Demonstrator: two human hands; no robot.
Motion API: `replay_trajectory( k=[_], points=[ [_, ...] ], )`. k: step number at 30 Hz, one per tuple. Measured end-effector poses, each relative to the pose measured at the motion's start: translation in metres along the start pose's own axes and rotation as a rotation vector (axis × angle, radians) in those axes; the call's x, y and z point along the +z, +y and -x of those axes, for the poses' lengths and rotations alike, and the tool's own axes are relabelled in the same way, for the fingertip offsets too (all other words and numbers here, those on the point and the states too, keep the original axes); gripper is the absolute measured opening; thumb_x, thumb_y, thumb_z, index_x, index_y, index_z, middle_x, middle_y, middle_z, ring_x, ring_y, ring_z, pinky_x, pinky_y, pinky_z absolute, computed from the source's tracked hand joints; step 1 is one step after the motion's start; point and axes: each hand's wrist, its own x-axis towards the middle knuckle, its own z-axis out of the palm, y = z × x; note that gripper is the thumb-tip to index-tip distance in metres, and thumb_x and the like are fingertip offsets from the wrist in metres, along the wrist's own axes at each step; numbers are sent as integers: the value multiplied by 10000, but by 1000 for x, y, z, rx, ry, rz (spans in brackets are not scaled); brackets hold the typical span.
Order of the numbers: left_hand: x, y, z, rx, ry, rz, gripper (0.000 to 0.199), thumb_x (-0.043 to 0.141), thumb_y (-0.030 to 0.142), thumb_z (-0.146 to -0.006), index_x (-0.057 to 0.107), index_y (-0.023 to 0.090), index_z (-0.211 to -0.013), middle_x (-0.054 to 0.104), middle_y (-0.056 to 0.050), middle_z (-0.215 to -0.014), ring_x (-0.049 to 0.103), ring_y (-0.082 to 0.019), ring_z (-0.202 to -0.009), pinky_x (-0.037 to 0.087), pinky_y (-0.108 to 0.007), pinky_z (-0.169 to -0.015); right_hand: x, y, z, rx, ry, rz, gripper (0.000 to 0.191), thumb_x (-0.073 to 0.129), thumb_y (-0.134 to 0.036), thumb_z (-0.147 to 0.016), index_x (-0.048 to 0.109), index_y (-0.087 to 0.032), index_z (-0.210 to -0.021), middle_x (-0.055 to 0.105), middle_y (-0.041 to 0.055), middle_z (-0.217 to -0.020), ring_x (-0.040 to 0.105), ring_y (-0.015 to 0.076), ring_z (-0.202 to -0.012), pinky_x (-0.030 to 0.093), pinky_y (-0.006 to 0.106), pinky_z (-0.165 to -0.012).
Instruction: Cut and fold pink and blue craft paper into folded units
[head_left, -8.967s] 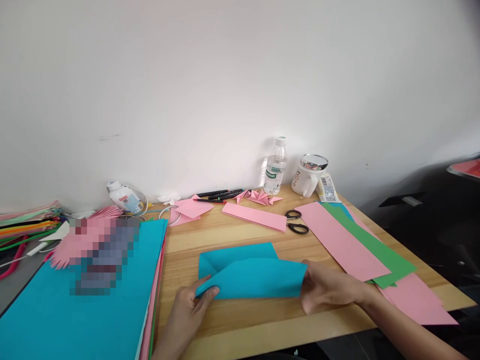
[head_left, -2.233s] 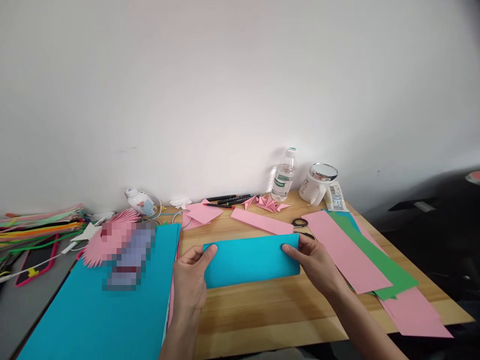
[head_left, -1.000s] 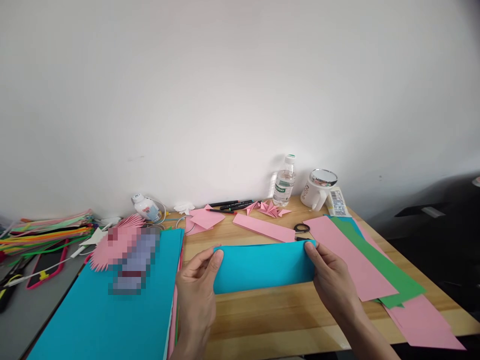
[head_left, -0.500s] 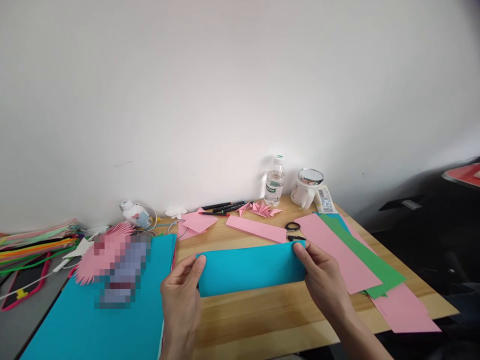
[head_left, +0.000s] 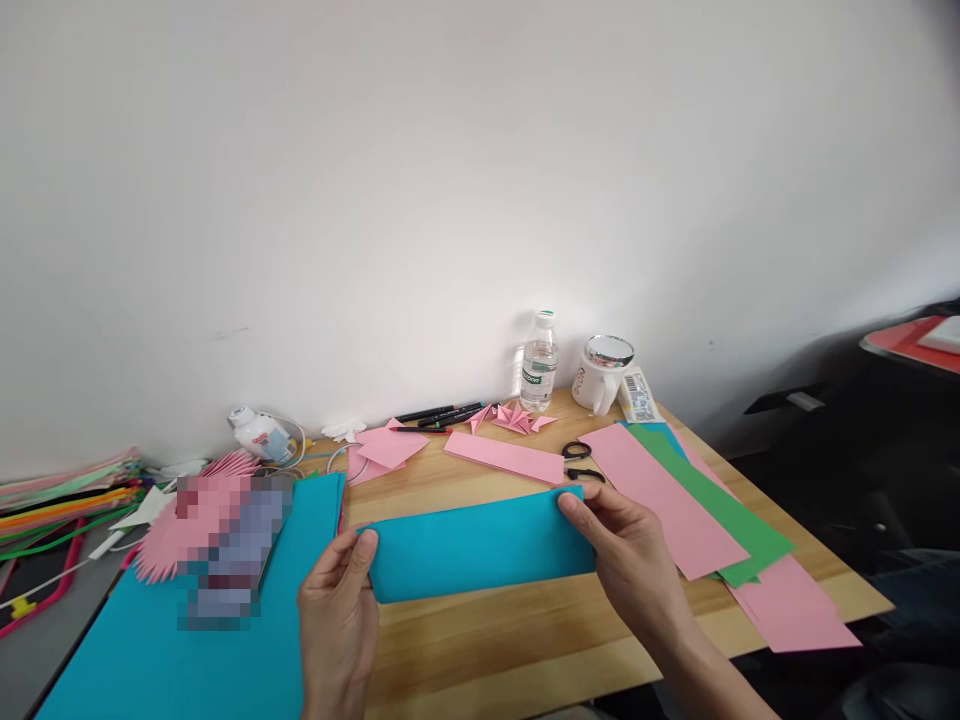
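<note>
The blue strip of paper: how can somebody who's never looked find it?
Start at the wooden table. Over its near part, find the left hand and right hand, each pinching one end of a blue strip. Unlike the big blue sheet lying on the left, it's narrow and held up.

The folded paper strip is plain bright blue, as is the large sheet at near left. At right, one long strip is plain pink, another green. Brown grain streaks the pale wooden table. At far right, the mug is white with a silvery lid.
</note>
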Motion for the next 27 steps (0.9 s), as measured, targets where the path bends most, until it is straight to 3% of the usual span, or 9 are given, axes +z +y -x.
replay_trajectory(
  k=[9, 20, 27],
  points=[
    [2, 6, 3, -68, 15, 47, 392, 855, 232, -207, 676, 182, -553, 665, 42, -558, 596, -93, -574, 492, -177, -565, 1, -2, 1, 25, 18, -23, 245, 713, -405, -664, 571, -206, -656, 502, -27, -614, 405, 120, -567, 355, 221, -514],
    [3, 6, 5, -58, 30, 40, 467, 859, 273, -145, 685, 172, -566, 669, 46, -557, 582, -64, -570, 472, -123, -564, -2, 0, 0, 61, -28, -51, 284, 661, -453, -723, 584, -191, -646, 417, -33, -600, 335, 104, -577, 307, 213, -520],
    [1, 0, 2, -49, 8, 27, 464, 864, 298, -184, 693, 174, -597, 674, 46, -574, 578, -61, -597, 470, -124, -604, -1, 3, -3, 50, 33, -102, 245, 714, -422, -679, 618, -197, -689, 490, -20, -657, 382, 113, -627, 330, 206, -543]
  ],
)
